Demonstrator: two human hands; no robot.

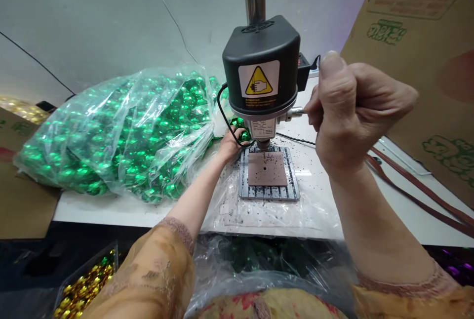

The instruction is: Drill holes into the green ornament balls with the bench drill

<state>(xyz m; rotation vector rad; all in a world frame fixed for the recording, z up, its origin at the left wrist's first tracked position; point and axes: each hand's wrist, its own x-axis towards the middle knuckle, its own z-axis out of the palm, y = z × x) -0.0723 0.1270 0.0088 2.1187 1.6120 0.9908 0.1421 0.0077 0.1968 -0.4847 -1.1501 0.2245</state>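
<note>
A small bench drill press [261, 67] with a black head and a yellow warning label stands in the middle. My left hand [231, 142] is to the left of its chuck, fingers curled around shiny green beads [243, 131]; how many it holds is hidden. My right hand [342, 106] is raised in a closed fist on the drill press's feed lever [296, 112]; most of the lever is covered by the fingers. Under the chuck, a brown square block [267, 173] with a dark hole lies on the grooved metal base plate [270, 194], dark shavings scattered over it.
A large clear bag of green beads [122, 131] leans at the left on the white table [111, 210]. Cardboard boxes [418, 62] flank both sides. Brown straps [418, 185] lie at right. Gold beads [87, 284] fill a container below the table's left edge.
</note>
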